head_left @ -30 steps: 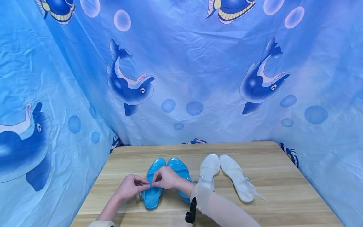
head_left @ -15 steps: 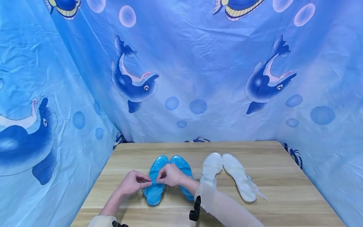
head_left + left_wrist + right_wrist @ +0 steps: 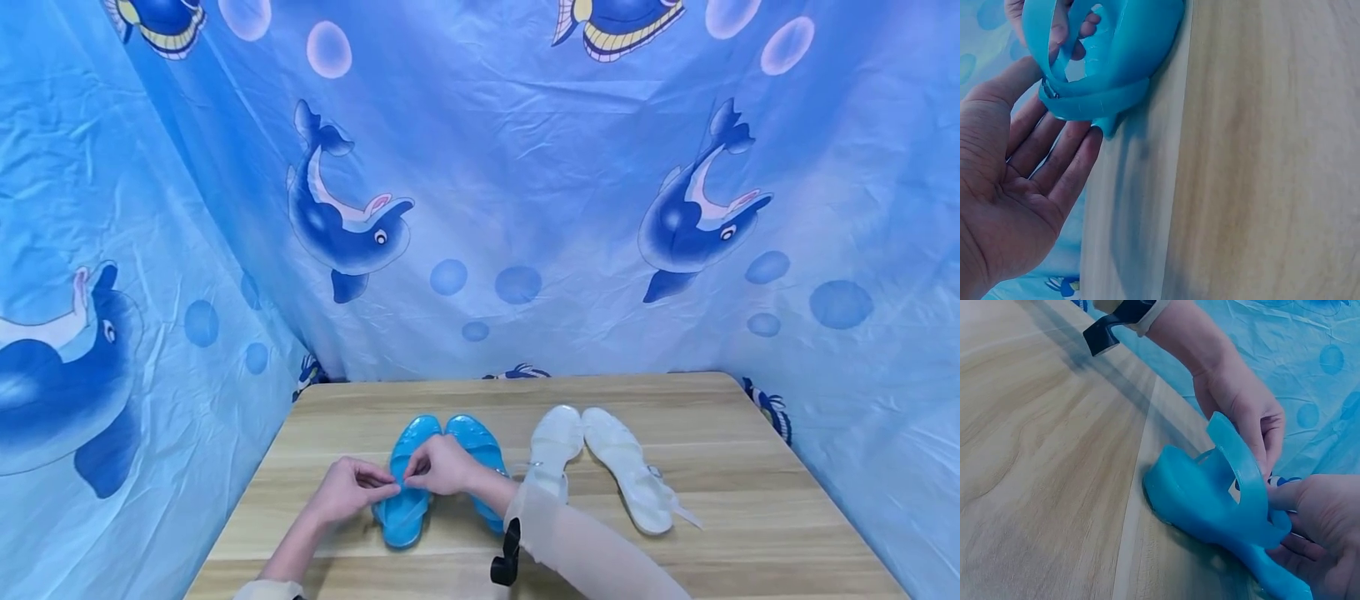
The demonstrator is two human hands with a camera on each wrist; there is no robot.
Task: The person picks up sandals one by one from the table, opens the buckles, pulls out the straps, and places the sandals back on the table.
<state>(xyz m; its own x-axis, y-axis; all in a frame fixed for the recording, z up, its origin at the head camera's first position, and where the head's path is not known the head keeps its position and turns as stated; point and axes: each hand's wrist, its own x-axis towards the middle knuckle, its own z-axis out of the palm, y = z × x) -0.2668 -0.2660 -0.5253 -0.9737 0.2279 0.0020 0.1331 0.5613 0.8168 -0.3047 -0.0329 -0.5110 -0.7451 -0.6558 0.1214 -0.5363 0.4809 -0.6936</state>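
Two hands meet low in the frame, left of centre, over a blue jelly sandal (image 3: pixel 405 500). Starting at the left, the left hand (image 3: pixel 347 490) comes in from the lower left edge, thumb and fingertips pinching the sandal's thin ankle strap (image 3: pixel 400 484); in the left wrist view the palm lies open beneath the strap with the fingers (image 3: pixel 1054 156) long and loose, thumb up against the band. Right beside it, touching fingertip to fingertip, the right hand (image 3: pixel 442 467) pinches the same strap from the other side, its sheer pale sleeve (image 3: pixel 585 554) running off to the bottom of the frame. The sandal itself is glossy, translucent turquoise plastic, sole flat on the wooden table (image 3: pixel 750 500), heel towards the bottom edge, with a wide band arching over it and a small buckle on the strap. Its twin, the second blue sandal (image 3: pixel 476 446), lies just beside it to the right, partly under the right wrist. Further right, near the middle of the table, a pair of clear white sandals (image 3: pixel 600 458) lies toes up-frame, straps loose. A blue dolphin-print curtain (image 3: pixel 525 208) fills everything above.
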